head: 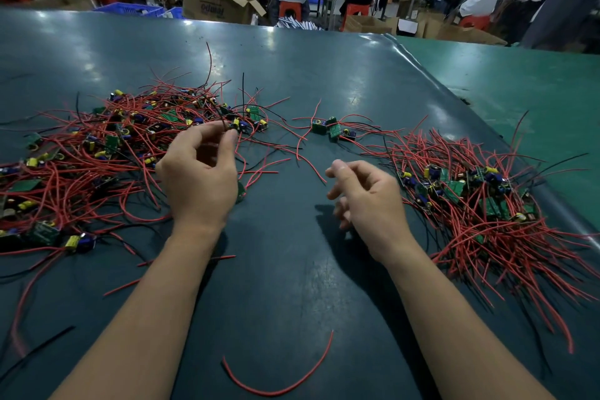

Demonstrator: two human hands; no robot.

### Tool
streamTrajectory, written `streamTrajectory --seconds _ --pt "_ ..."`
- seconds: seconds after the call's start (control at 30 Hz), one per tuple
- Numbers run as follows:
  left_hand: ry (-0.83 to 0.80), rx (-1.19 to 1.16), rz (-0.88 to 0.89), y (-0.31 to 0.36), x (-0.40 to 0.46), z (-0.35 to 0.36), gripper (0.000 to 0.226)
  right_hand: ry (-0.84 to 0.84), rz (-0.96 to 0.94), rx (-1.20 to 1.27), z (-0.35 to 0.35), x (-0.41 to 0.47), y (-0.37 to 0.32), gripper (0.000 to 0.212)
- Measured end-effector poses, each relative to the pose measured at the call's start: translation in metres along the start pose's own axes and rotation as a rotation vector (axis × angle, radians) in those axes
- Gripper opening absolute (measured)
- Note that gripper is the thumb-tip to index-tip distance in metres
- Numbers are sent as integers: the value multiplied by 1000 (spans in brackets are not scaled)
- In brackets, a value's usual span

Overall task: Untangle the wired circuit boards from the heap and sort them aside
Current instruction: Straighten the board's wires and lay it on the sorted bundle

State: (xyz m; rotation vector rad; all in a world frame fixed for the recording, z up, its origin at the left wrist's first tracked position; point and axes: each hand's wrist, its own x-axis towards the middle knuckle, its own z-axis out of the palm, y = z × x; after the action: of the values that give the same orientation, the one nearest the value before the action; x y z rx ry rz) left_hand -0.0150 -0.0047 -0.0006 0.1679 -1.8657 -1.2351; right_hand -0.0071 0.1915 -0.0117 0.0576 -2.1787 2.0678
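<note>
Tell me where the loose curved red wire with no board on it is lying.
In the head view, the curved red wire lies alone on the dark mat at the bottom centre, between the two forearms, nearer than both heaps.

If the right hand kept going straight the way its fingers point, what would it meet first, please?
Probably a loose red wire on the mat just beyond the right hand, then the left hand; depth is unclear.

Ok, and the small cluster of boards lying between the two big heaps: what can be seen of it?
The small cluster is a few green circuit boards bunched together, carrying yellow and blue cylindrical parts. Thin red wires and some black ones fan out from it over the dark green table. It lies flat, beyond both hands, neither of which touches it. Some wires run right toward the right heap; whether they tangle is unclear.
</note>
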Motion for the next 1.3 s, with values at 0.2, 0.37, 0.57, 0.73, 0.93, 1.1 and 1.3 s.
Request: streamTrajectory --seconds 0.2,0.37,0.57,0.73,0.93,1.1,1.3 --pt "-319 -672 -298 23 -16 16 9 -316 21 -57 9 -7 2 38" --pt "-480 -1057 -618 32 -21 18 15 -296 -17 -90 9 -8 2 25" --pt "-480 -883 -693 29 -18 16 22 -100 -89 342 7 -4 -11 22" --pt "-832 -688 -724 29 -29 21 35 -152 90 686 -6 -1 -20 29" --pt "-771 -696 -684 23 -41 33 40 -198 71 626 -3 -1 -16 30" --pt "-676 -716 -641 16 -39 33 30 -146 46 449 -2 0 -9 18" --pt "-654 -663 -551 15 -43 32 10 -66 31 225 0 -2 -7 4"
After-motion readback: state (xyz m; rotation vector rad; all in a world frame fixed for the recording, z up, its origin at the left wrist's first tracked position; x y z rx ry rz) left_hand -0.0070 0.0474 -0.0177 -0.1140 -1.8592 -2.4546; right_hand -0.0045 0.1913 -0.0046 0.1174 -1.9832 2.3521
